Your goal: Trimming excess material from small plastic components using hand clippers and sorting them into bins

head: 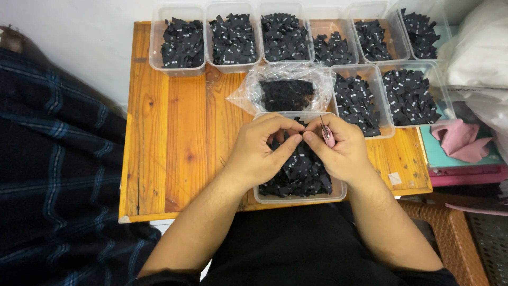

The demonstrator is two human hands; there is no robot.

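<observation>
Wooden table (174, 132) bears a near clear tub (296, 197) of small black fabric labels (301, 172). Over it the left hand (259, 151) pinches one black label (mostly hidden) at its fingertips. Just right, touching it, the right hand (341, 151) grips pink-handled snips (326, 133).

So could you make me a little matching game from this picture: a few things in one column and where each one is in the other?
Things:
1. Pink-handled tool
2. Clear plastic bag
3. Pink cloth
4. Plaid fabric

Places:
A. Far left, beside the wooden table
B. In the right hand
C. On the table, just behind the tub under the hands
D. Far right, off the table edge

Pairs: 1-B, 2-C, 3-D, 4-A
</observation>
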